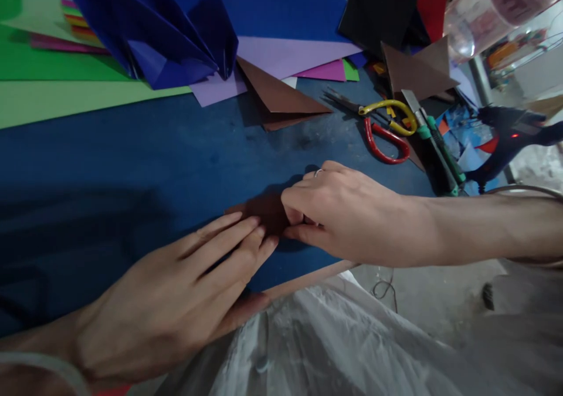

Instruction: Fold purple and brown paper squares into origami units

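Observation:
A small piece of brown paper (267, 211) lies on the blue tabletop (145, 155) near the front edge, partly covered by both hands. My left hand (189, 281) rests flat, its fingers stretched out and their tips on the paper's near left side. Curled at the paper's right end is my right hand (338, 211), with thumb and forefinger closed at its edge. A ring shows on one of its fingers. How the paper is folded under the fingers cannot be seen.
Beyond the hands lie a folded brown paper (281, 94), scissors (389, 129) with red and yellow handles, and a green-trimmed cutter (433, 141). A glue gun (512, 138) with a red light stands at right. Folded blue paper (162, 38) and coloured sheets cover the back.

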`<state>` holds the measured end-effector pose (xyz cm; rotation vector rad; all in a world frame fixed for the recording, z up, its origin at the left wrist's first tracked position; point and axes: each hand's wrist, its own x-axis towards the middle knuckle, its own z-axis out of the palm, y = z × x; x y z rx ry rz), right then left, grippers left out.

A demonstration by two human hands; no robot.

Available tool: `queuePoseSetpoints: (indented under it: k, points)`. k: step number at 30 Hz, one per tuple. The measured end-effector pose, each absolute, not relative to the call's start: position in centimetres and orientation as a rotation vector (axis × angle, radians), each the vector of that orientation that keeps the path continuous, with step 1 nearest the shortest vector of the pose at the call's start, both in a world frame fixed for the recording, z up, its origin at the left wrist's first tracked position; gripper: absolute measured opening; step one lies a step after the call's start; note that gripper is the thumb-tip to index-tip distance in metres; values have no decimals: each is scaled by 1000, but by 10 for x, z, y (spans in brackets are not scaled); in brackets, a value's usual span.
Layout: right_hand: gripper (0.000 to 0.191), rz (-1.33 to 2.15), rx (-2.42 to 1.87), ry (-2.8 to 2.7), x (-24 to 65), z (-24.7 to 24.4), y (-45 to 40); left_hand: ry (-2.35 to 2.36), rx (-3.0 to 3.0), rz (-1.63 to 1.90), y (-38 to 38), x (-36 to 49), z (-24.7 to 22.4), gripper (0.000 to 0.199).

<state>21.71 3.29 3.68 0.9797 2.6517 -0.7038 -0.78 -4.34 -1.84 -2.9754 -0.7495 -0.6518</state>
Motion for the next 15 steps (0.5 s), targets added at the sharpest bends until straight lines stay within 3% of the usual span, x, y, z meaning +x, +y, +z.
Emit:
queuePoseSetpoints:
  k: [15]
  points:
    - [16, -704, 1130, 2651, 254, 33, 39, -915, -3102, -621, -48, -8, -22, 39]
